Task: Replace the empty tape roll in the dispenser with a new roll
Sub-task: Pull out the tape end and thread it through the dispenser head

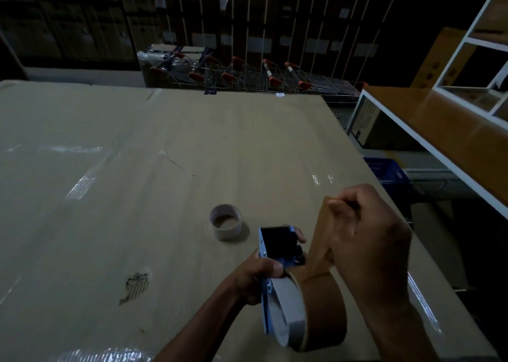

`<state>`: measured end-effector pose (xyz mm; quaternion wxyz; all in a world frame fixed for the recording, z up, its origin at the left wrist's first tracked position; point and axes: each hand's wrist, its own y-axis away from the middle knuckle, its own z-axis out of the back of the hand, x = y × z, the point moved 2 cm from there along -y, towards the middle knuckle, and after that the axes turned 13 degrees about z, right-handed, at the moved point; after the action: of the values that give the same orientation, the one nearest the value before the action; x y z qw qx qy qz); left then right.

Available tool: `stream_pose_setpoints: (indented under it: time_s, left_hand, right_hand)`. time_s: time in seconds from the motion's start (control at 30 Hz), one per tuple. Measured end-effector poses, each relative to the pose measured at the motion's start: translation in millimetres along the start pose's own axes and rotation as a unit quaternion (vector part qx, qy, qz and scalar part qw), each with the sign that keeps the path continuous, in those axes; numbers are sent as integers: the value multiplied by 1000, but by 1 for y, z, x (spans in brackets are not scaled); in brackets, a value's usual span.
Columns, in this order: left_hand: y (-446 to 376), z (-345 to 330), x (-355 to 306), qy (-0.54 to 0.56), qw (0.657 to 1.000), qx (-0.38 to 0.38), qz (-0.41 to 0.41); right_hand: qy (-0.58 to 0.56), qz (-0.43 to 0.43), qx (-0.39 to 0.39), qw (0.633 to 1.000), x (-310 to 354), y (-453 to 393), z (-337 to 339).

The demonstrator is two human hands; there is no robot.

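no writing can be read anywhere; the labels on the far boxes are blurred. the right hand [368, 232] is closed in a fist, pinching the loose end of a brown tape strip [320, 240] pulled up from the new roll [324, 312]. the left hand [257, 278] is wrapped tight around the blue tape dispenser [276, 247], thumb across its side plate, just above the surface [137, 169]. the fat brown roll with a pale inner core sits in the dispenser, near the bottom edge of the view. the dispenser's toothed black blade points away. beside it, apart, the empty cardboard core [226, 221] stands on the taped, corrugated cardboard surface. shopping carts [247, 76] with orange handles stand beyond.
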<state>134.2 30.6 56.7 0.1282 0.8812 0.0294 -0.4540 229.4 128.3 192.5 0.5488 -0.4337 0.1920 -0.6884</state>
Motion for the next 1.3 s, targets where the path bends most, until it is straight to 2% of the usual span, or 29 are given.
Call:
stream_pose_setpoints:
  time_s: [0.03, 0.1, 0.17, 0.33, 0.47, 0.57, 0.73, 0.9, 1.07, 1.17, 1.3]
  left_hand:
    - [0, -4, -1, -5, 1000, 16, 2]
    - [-5, 2, 2, -18, 999, -21, -27]
    - [-8, 6, 3, -27, 997, -64, -38]
    - [-12, 7, -1, -31, 997, -30, -71]
    - [-8, -1, -7, -88, 993, -44, -71]
    - [-9, 2, -5, -129, 988, -76, -45]
    - [-15, 5, -6, -120, 986, -109, -39]
    - [-17, 10, -8, -78, 991, -108, -14]
    - [-24, 9, -6, -119, 973, -193, -43]
    - [-26, 8, -3, -108, 972, -199, -60]
    - [-25, 7, -6, -90, 973, -196, -79]
  right_hand:
    - [-4, -29, 45, 999, -4, -4, -3]
    - [0, -85, 126, 988, -13, -9, -7]
    - [12, -107, 156, 982, -19, -7, -10]
    - [27, -96, 113, 989, -23, 9, -32]
    - [67, -74, 27, 995, -28, 12, -35]
    - [74, -56, -1, 996, -32, 11, -31]
    - [95, -101, 55, 989, -41, 10, -39]
    - [112, -98, 65, 987, -53, 0, -51]
    - [98, -107, 120, 982, -62, -3, -65]
    - [83, -127, 105, 983, -65, -3, -62]
    - [63, -149, 125, 979, -68, 3, -57]
